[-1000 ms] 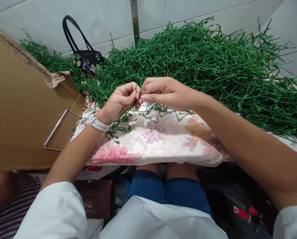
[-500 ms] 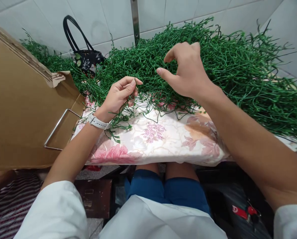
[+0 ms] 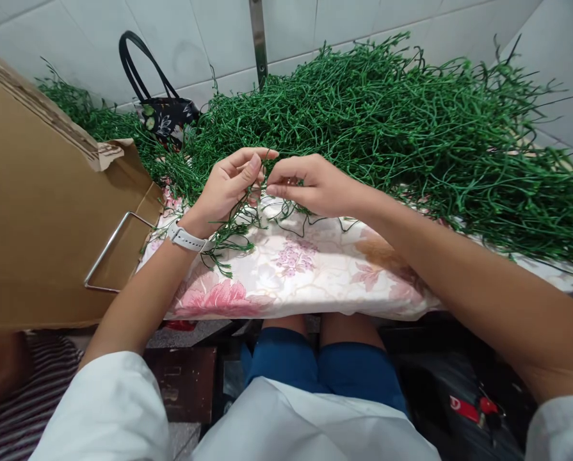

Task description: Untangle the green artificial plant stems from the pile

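Observation:
My left hand [image 3: 233,182], with a white watch band on its wrist, is closed on thin green plastic stems [image 3: 235,234] that trail below the palm onto the floral cloth [image 3: 296,282]. Close to its right, my right hand [image 3: 310,184] has thumb and fingers drawn together near the stem tips; what they hold, if anything, is too small to make out. A big heap of green stems [image 3: 372,115] lies behind both hands and spreads to the right.
A cardboard box [image 3: 41,211] with a metal wire handle [image 3: 108,250] stands at the left. A black floral handbag [image 3: 171,118] rests by the tiled wall. Part of another person in striped cloth [image 3: 31,397] shows at lower left.
My right hand has come down and left from above the heap to beside my left hand, its fingers closing. My left hand has stayed almost in place.

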`<state>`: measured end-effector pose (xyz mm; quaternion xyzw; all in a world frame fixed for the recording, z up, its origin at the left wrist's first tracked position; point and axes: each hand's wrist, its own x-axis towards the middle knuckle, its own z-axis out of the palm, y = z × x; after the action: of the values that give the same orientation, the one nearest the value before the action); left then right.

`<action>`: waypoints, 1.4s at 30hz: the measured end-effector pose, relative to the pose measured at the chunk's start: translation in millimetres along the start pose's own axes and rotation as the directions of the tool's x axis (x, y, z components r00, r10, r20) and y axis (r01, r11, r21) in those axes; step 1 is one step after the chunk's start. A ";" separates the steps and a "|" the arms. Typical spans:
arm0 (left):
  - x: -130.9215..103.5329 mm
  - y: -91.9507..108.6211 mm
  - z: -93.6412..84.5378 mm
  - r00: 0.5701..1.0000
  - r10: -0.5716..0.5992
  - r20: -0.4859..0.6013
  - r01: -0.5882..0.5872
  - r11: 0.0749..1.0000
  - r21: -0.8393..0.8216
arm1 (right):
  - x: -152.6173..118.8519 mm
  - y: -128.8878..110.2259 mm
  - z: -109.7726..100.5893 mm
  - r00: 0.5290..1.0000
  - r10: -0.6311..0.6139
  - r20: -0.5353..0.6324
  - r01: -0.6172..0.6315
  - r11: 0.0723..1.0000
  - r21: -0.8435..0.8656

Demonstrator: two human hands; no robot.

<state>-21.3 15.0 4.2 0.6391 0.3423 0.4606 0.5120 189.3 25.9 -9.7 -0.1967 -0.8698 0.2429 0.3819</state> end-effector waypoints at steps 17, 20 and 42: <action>-2.8 11.7 -2.5 0.992 -0.051 0.117 0.051 0.999 0.006 | 3.3 5.8 -31.0 0.975 0.041 -0.219 -0.086 0.975 -0.202; -2.2 11.6 0.1 0.992 -0.032 0.125 0.034 0.999 -0.014 | 3.6 2.7 -32.4 0.973 0.070 -0.220 -0.119 0.969 -0.217; -11.4 7.3 29.1 0.962 0.274 0.008 -0.267 0.930 0.251 | 15.8 -13.3 -25.6 0.926 0.185 -0.329 -0.309 0.872 -0.379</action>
<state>1.9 -7.0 7.1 0.7332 0.3130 0.4886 0.3546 196.7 30.5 22.0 -0.4180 -0.8052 0.0646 0.4155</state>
